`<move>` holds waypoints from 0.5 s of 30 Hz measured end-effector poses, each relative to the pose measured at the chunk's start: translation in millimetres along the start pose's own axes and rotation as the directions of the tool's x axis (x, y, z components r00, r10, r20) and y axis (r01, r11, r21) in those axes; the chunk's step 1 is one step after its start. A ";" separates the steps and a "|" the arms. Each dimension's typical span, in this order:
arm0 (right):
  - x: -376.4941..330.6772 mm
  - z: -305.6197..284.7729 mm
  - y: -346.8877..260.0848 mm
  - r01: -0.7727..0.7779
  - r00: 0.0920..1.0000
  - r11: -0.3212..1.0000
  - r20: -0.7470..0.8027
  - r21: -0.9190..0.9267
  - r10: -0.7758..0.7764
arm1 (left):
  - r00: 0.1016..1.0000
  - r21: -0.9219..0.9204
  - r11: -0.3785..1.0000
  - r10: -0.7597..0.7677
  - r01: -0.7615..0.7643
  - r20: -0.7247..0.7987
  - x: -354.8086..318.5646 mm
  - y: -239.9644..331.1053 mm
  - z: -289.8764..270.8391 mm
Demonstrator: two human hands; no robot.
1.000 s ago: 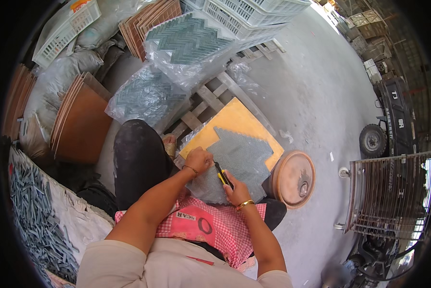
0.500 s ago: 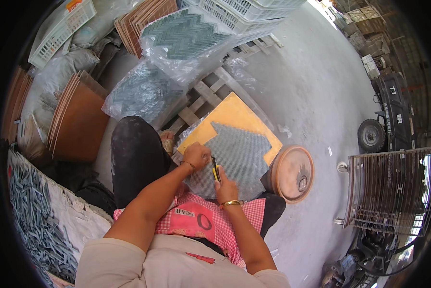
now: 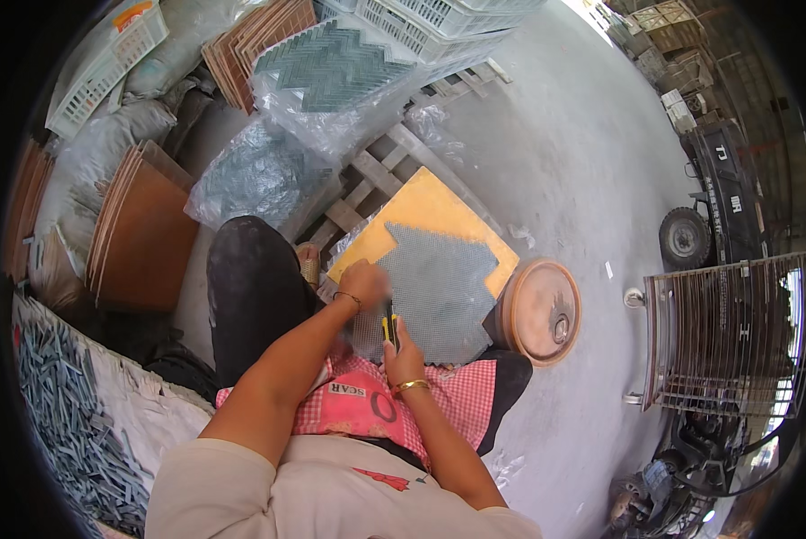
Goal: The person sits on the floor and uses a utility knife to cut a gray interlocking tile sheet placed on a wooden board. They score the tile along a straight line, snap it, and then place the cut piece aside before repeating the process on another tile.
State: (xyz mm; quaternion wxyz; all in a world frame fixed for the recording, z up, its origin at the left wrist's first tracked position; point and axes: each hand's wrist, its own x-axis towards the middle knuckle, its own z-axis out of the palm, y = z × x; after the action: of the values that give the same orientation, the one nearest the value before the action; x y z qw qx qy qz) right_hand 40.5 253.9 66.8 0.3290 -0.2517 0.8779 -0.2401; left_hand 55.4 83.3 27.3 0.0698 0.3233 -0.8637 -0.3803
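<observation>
A grey mesh-backed mosaic tile sheet (image 3: 439, 292) with a zigzag edge lies on a yellow board (image 3: 425, 193) across my lap. My right hand (image 3: 405, 361) is wrapped round a yellow-and-black utility knife (image 3: 390, 327), whose tip points away from me over the sheet's left part. Just beyond that tip, my left hand (image 3: 363, 284) is curled closed at the sheet's left edge. Its fingertips are blurred, and what they pinch, if anything, is too small to make out.
Right of the board stands a round brown lidded drum (image 3: 546, 310). A wooden pallet (image 3: 380, 171) and plastic-wrapped tile sheets (image 3: 264, 171) lie ahead. Brown boards (image 3: 142, 234) lean at left, above loose grey tile strips (image 3: 70, 395). A wheeled cart (image 3: 735, 332) stands far right.
My right hand and the knife have drawn slightly left and toward me. The left hand has stayed near the sheet's left edge, its fingers now blurred. The whole view has shifted a little.
</observation>
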 end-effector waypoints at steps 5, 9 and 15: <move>-4.4 5.4 -4.8 0.049 0.999 0.999 0.012 0.021 -0.049 | 0.996 -0.004 0.997 0.073 -0.074 -0.057 -2.9 -4.1 -0.1; 3.6 12.0 5.2 -0.043 0.998 0.995 0.040 0.090 0.040 | 0.995 -0.083 0.994 0.062 -0.068 -0.077 -1.7 -5.0 1.9; -0.1 25.5 23.9 0.349 0.906 0.920 -0.185 -0.180 -0.380 | 0.997 -0.062 0.997 0.044 -0.048 -0.064 1.1 -3.9 4.3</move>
State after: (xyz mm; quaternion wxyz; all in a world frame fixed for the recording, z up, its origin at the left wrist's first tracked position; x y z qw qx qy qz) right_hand 51.6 265.6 35.8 0.1617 -0.4069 0.8606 -0.2601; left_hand 54.9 83.3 21.3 0.1158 0.3125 -0.8558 -0.3957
